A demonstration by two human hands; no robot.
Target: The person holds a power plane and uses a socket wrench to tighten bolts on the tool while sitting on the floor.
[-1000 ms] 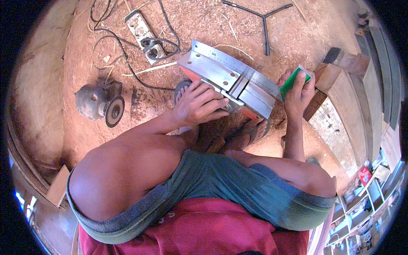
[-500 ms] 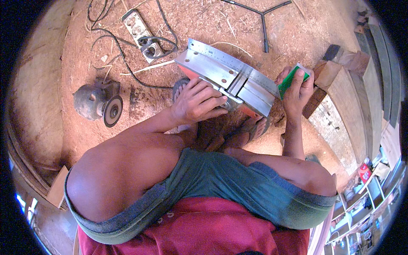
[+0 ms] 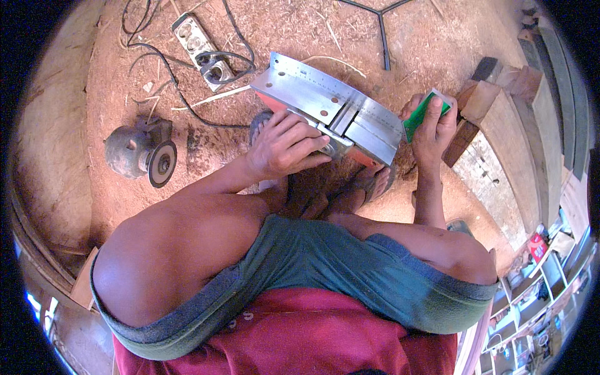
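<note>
Planer [image 3: 300, 97], metal face up, out in front between the two hands! Left hand [image 3: 289, 145] has its fingers bent against the near side; how tightly they close, I cannot tell. Across to the right hand [image 3: 434, 130], wrapped round a green handle [image 3: 413, 123], thumb flat on its face, and a steel ruler [image 3: 315, 77] runs from there along the planer's far side. Grinder [image 3: 127, 152] sits well apart, over left.

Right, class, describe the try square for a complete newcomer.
Near the centre is an orange electric planer, metal sole up. Along its far edge runs the try square. Its green handle, in the right hand, distinguishes it from the planer.
</note>
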